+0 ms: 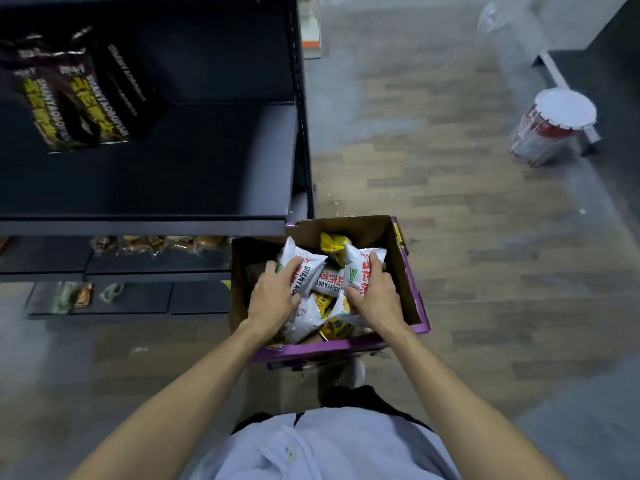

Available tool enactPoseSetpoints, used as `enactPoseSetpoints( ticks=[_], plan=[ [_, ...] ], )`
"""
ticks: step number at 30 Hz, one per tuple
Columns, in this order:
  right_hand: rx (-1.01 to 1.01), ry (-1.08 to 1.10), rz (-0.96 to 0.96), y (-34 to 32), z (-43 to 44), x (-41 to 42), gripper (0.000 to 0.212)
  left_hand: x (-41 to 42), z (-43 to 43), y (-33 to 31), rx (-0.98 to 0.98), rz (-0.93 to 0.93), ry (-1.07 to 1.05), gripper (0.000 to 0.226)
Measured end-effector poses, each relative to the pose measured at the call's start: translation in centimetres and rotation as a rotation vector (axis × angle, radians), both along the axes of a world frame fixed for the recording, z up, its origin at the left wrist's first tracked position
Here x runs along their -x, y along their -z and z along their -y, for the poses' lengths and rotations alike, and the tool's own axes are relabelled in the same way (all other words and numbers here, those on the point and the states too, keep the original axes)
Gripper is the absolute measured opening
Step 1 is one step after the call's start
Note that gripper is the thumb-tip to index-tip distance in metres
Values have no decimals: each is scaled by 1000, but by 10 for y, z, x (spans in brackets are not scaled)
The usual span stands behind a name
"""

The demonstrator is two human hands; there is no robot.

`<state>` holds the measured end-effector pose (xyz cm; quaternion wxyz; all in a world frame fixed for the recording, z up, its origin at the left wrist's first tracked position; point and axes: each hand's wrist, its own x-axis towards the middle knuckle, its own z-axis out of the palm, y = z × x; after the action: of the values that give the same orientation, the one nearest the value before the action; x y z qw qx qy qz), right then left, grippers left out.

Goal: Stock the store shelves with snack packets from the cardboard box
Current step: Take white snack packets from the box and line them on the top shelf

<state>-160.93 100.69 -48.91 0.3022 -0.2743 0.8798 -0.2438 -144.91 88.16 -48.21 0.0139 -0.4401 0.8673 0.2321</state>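
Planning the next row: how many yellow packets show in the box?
3 yellow packets: one at the box's far end, one between the left hand and right hand, one by the near wall. More may lie under white packets.

**Dim aisle, soft picture**

Light is low and even. The wooden floor [450, 237] carries pale hazy patches; the dark shelf [190, 168] swallows detail, and the brown packets [69, 102] on it are smeared by blur. Lines bow at the edges and corners go soft. The white packets [308, 270] look sharpest.
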Motion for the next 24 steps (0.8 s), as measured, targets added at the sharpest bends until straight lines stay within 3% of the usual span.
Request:
enactPoseSetpoints(
  ticks=[6,15,18,24],
  plan=[
    [80,-34,-78,-20,17,-53,88,-54,-3,-28,9,-168,-59,63],
    [336,-71,-166,-75,82,-204,84,-208,48,-81,81,-363,-166,65],
    [358,-112,-197,-87,104,-239,77,-248,71,-100,141,-379,-187,63],
    [368,-149,-296,-115,125,-284,87,-300,91,-125,229,-447,-241,64]
  ],
)
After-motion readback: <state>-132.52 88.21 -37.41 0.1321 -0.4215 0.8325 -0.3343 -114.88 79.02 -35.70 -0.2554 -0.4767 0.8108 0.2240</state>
